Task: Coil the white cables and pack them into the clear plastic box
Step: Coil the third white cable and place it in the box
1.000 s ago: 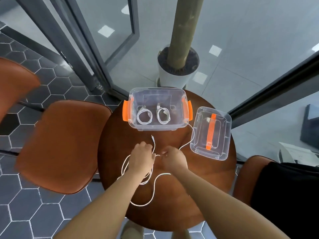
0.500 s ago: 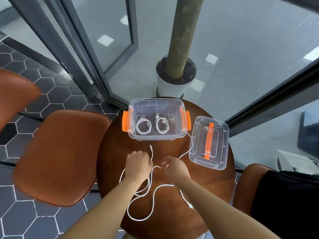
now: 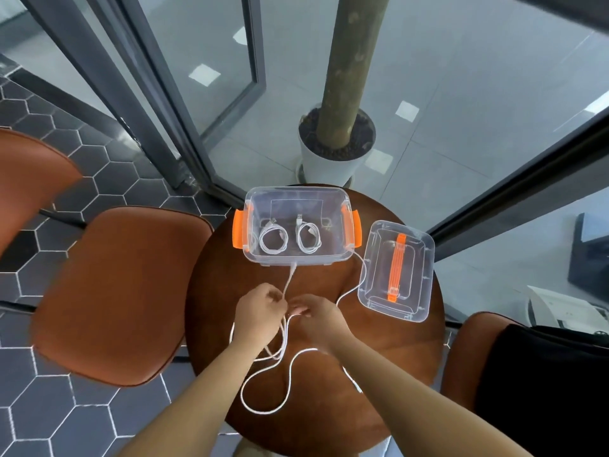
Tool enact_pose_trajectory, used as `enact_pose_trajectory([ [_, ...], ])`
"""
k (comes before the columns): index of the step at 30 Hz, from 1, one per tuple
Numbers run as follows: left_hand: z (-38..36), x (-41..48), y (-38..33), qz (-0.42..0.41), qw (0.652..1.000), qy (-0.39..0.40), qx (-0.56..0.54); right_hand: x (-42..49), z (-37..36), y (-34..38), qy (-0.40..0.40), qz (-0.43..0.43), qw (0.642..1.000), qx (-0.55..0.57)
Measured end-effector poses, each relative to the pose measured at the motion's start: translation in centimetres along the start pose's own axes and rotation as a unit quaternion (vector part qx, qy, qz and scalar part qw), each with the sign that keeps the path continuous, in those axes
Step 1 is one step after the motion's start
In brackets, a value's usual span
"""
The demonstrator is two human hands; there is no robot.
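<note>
Round brown worktop (image 3: 395, 357) next to glass doors (image 3: 197, 61). The left hand (image 3: 260, 313) has its fingers curled round loops of the loose white cable (image 3: 263, 412), and the right hand (image 3: 321, 319) pinches the same cable right beside it. Just beyond the fingers sits the clear plastic box (image 3: 333, 206), open, with two coiled cables (image 3: 273, 240) inside. Its lid (image 3: 415, 252) lies off to the right of the fingers.

White, orange and clear against brown and grey.
The clear box (image 3: 296, 262) has orange latches (image 3: 239, 229); its clear lid (image 3: 372, 258) an orange handle (image 3: 395, 268). The coiled cables (image 3: 273, 239) and the loose cable (image 3: 263, 412) are white. The worktop (image 3: 395, 341) is reddish brown, the chair (image 3: 115, 291) at left rust, the floor tiles (image 3: 49, 417) dark grey hexagons with pale grout.
</note>
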State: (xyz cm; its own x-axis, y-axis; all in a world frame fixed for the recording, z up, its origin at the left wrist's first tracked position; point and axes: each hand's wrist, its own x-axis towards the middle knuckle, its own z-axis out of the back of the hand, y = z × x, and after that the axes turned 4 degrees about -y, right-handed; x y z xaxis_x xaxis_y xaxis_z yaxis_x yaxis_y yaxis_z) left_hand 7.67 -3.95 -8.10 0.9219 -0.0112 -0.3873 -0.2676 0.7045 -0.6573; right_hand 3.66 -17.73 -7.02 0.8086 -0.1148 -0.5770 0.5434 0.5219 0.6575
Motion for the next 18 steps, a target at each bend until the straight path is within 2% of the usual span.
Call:
enact_pose_trajectory([
  [3, 3.0, -2.1, -1.7, 0.081, 0.984, -0.019, -0.159, -1.7, -0.6, 1.6, 0.059, 0.043, 0.994, 0.076],
  [5, 5.1, -3.8, -2.8, 0.112, 0.962, -0.041, -0.244, -2.7, -0.8, 2.8, 0.059, 0.07, 0.99, 0.103],
  [9, 9.3, -6.7, -4.3, 0.169, 0.882, -0.025, -0.44, -4.0, 0.0, 4.5, -0.012, 0.16, 0.987, -0.003],
  [12, 12.1, -7.5, -4.4, 0.175, 0.788, -0.027, -0.59, -5.2, 1.1, 5.4, -0.043, 0.213, 0.974, -0.063],
  [14, 13.7, -7.9, -4.9, 0.164, 0.745, -0.023, -0.646, -5.9, 2.4, 6.1, -0.035, 0.239, 0.967, -0.086],
  [18, 16.0, -7.0, -5.9, 0.137, 0.731, -0.046, -0.667, -6.4, 4.7, 7.0, -0.039, 0.315, 0.937, -0.147],
])
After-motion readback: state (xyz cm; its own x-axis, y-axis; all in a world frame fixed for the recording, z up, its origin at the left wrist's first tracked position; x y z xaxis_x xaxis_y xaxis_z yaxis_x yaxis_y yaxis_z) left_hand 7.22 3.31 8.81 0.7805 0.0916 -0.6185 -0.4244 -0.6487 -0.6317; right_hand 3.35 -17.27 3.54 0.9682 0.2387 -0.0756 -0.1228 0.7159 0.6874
